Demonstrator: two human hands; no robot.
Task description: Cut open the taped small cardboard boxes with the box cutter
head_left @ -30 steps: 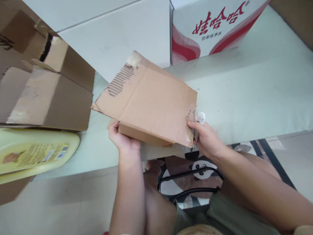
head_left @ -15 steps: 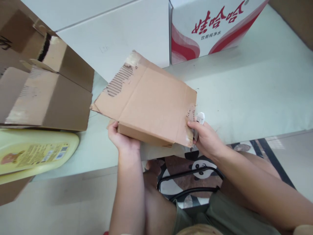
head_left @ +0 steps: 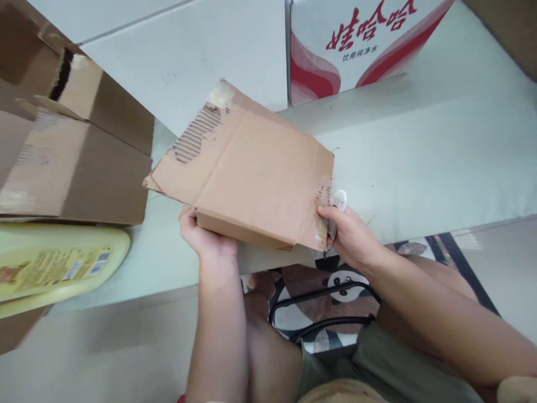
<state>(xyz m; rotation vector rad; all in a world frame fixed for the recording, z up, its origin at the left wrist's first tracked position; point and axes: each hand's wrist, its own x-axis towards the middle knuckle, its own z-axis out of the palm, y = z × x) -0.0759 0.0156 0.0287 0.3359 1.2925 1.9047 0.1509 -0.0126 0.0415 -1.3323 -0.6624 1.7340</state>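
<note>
A flattened brown cardboard box point(head_left: 255, 173) with torn flaps and tape scraps is held tilted above the pale green table point(head_left: 419, 162). My left hand point(head_left: 203, 238) grips its near left corner from below. My right hand point(head_left: 350, 235) is at the box's near right corner, with the thumb pressed against the cardboard edge. That hand also holds a small white utility knife point(head_left: 338, 202), whose tip pokes up beside the box.
Open brown cartons point(head_left: 71, 151) stand at the left. Below them lies a yellow bottle point(head_left: 54, 268) on its side. A white box point(head_left: 184, 61) and a red-and-white printed carton point(head_left: 352, 45) stand at the back. A black stool frame point(head_left: 323, 313) is under the table edge.
The whole view has shifted slightly left and up. The box and both hands keep the same grip and pose.
</note>
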